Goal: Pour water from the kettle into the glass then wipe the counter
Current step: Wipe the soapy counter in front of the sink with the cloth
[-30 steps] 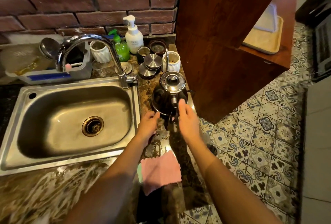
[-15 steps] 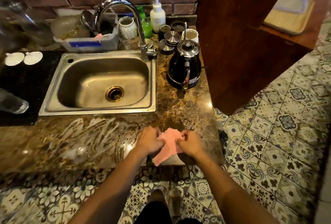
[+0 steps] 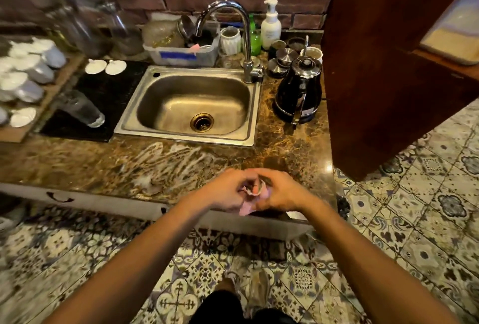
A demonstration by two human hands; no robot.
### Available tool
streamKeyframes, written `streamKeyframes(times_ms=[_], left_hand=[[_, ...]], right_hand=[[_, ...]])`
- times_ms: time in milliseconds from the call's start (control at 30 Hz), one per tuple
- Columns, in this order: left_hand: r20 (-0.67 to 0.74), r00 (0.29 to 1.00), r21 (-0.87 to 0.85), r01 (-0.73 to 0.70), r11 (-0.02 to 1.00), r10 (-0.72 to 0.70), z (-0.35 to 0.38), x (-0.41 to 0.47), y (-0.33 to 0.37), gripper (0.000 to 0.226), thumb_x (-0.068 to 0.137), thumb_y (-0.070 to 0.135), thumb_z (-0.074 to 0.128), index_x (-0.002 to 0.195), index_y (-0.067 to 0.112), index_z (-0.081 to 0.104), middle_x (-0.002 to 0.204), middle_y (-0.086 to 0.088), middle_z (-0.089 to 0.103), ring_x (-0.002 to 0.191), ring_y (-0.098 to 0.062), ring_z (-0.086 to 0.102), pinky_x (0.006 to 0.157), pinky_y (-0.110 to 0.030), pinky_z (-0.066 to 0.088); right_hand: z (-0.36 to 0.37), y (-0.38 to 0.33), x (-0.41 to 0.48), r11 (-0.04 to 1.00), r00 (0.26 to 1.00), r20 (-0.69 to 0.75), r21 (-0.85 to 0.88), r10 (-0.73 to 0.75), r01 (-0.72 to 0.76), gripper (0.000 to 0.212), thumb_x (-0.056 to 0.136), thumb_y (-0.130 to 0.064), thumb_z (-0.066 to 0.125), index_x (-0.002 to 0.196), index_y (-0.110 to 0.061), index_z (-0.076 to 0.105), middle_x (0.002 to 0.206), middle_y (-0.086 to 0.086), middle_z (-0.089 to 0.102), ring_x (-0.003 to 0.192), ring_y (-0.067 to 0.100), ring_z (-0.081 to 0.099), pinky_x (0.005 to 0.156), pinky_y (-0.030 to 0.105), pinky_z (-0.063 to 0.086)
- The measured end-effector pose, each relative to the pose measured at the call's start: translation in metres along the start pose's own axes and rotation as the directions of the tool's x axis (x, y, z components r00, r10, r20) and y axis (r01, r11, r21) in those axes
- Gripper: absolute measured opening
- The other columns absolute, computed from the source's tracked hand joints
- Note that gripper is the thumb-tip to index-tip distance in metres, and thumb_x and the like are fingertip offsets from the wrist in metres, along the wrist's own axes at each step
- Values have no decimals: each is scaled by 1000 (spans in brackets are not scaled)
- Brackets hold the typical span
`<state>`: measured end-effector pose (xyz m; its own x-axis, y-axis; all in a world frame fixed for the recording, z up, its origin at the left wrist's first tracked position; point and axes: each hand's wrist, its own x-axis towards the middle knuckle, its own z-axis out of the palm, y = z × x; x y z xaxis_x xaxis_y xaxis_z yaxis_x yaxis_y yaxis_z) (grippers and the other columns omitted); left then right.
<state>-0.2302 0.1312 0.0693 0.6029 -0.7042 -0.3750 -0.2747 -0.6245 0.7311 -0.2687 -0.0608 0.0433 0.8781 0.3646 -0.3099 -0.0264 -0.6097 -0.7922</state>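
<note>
From the head camera, you have both hands together over the front edge of the counter (image 3: 293,147), in front of the sink's right corner. Your left hand (image 3: 228,190) and your right hand (image 3: 282,192) are both curled shut around the pink cloth (image 3: 255,190), which is bunched up between them; a crumpled fold shows in the gap between your fingers and a corner hangs below your palms, past the counter's edge. The kettle (image 3: 298,92) stands upright on the counter to the right of the sink (image 3: 191,105), well beyond your hands and beside the wooden cabinet (image 3: 383,64). The glass (image 3: 80,108) sits on the black mat (image 3: 103,95) left of the sink, well apart from your left hand; blur keeps me from telling how much it holds. A pale wet smear (image 3: 166,160) streaks the counter just left of your left hand, between it and the sink's front rim.
</note>
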Motion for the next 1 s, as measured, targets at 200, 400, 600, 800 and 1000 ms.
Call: streamKeyframes(times_ms=[200, 400, 600, 800, 1000], left_hand=[[-43, 998, -50, 54, 997, -56, -16, -23, -4, 42, 64, -10, 69, 86, 26, 62, 90, 0, 71, 82, -20, 66, 60, -33, 53], [-91, 990, -62, 102, 993, -107, -39, -34, -44, 35, 79, 1, 75, 104, 22, 62, 107, -2, 65, 94, -24, 68, 78, -39, 58], [-30, 991, -6, 129, 992, -129, -62, -28, -95, 28, 77, 12, 86, 103, 12, 74, 106, -4, 73, 101, -22, 65, 89, -36, 50], [-186, 976, -80, 96, 992, -110, -101, 7, -124, 26, 81, 14, 83, 104, 20, 74, 97, 3, 72, 93, -17, 66, 77, -30, 50], [-249, 968, -59, 10, 998, -24, -136, 63, -134, 18, 92, 8, 70, 104, 22, 72, 104, -2, 74, 100, -18, 67, 91, -31, 52]], right_hand=[[10, -25, 15, 994, 1000, 17, -112, 15, -13, 41, 78, -22, 89, 116, -17, 76, 112, 3, 78, 106, 18, 70, 96, 35, 54], [13, -37, 41, 976, 1000, 4, -219, 22, -21, 37, 81, -25, 85, 117, -24, 78, 94, -7, 72, 83, 9, 61, 76, 23, 42], [30, -40, 64, 961, 981, 108, -245, 161, -130, 14, 91, -22, 73, 98, -25, 61, 87, 6, 73, 75, 28, 69, 71, 42, 59], [30, -44, 95, 958, 969, 31, -161, 244, -237, 44, 101, -18, 60, 144, -27, 56, 131, 4, 66, 113, 23, 64, 93, 31, 51], [-3, -31, 117, 888, 870, -208, -18, 446, -460, 46, 100, -7, 53, 133, -38, 64, 88, 5, 74, 68, 17, 67, 68, 34, 59]])
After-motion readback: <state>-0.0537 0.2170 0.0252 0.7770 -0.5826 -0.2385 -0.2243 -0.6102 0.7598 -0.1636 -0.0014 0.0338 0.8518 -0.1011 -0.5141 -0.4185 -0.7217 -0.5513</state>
